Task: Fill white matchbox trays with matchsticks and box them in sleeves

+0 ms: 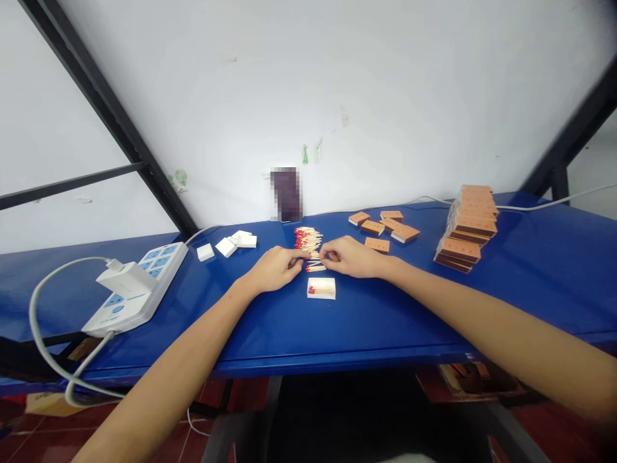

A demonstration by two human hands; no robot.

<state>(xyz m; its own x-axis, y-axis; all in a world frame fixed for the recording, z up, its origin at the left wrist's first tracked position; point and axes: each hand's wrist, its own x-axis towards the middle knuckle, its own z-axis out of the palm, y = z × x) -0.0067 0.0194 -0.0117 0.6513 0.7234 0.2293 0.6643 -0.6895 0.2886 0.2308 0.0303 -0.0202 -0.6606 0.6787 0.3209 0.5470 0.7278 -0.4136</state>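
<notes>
A pile of red-headed matches (308, 239) lies on the blue table, with a few looser ones at its near side. My left hand (276, 268) is at the red heads, thumb and index finger closed on matches there. From the other side, my right hand (351, 257) pinches at the bare wooden ends, its fingers curled. My fingertips partly hide the matches between them. Just in front of both hands sits an open white matchbox tray (321, 283), with some matches lying along its near side.
White matchbox trays (232, 245) lie at left, beyond a power strip (144, 283) with a plugged-in charger and cable. Several orange-brown matchbox sleeves (377, 245) are scattered at right, near a tall stack of matchboxes (470, 228). A dark pixelated object (288, 195) leans on the wall.
</notes>
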